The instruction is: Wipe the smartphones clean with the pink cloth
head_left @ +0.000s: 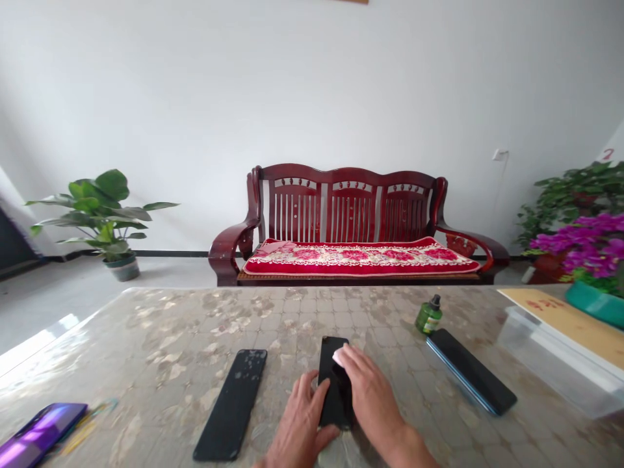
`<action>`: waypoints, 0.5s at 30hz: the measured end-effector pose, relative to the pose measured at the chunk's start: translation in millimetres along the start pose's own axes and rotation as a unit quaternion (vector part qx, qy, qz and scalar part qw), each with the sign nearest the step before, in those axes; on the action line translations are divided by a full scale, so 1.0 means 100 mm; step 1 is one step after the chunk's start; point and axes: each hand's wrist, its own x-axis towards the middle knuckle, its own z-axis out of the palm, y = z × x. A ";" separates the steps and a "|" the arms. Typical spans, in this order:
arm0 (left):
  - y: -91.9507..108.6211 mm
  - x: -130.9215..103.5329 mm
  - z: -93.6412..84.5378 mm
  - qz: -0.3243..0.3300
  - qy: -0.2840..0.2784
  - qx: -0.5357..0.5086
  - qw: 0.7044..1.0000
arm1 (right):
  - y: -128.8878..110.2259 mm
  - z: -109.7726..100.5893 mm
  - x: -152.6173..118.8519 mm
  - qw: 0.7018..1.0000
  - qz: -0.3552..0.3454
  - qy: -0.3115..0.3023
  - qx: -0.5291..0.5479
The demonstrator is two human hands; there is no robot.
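A black phone (335, 390) lies on the table between my hands, its dark glossy face up. My left hand (303, 416) grips its left edge and lower end, steadying it against the tabletop. Pinched under the fingertips of my right hand (369, 383) is a small white wipe (338, 355), pressed to the upper right part of the phone. Left of my hands is a long black panel (231, 404), shaped like a phone, with pale spots near its top. To the right lies a second phone (472, 370) with a bluish edge, near a small green bottle (429, 314) with a dark cap.
The table (160, 364) has a patterned, shiny cover. A purple phone (46, 430) sits at its left front edge. On the right are a clear plastic box (546, 364), a tan board (565, 318) and a flower pot (597, 304). Behind stands a wooden bench (348, 208).
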 end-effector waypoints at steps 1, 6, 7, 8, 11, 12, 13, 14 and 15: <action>0.02 0.00 -0.01 0.001 -0.002 0.002 1.000 | 0.00 0.08 -0.05 1.000 -0.022 -0.013 0.006; 0.12 0.05 -0.11 0.000 -0.042 0.028 0.999 | 0.05 0.32 -0.22 0.996 -0.074 -0.052 0.013; 0.13 0.05 -0.12 0.001 -0.048 0.043 0.998 | 0.07 0.32 -0.18 0.996 -0.070 -0.053 0.014; 0.14 0.05 -0.12 0.003 -0.051 0.059 0.997 | 0.08 0.31 -0.12 0.996 -0.063 -0.053 0.016; 0.13 0.05 -0.11 0.014 -0.058 0.109 0.992 | 0.09 0.28 0.18 0.998 -0.030 -0.051 0.020; 0.12 0.05 -0.11 0.018 -0.061 0.119 0.991 | 0.09 0.27 0.29 0.999 -0.020 -0.046 0.021; 0.11 0.05 -0.10 0.021 -0.063 0.124 0.990 | 0.08 0.27 0.37 0.999 -0.013 -0.044 0.023; 0.10 0.05 -0.09 0.024 -0.064 0.126 0.990 | 0.07 0.27 0.43 0.999 -0.008 -0.042 0.025; 0.09 0.05 -0.08 0.025 -0.065 0.125 0.990 | 0.06 0.27 0.45 0.999 -0.005 -0.042 0.024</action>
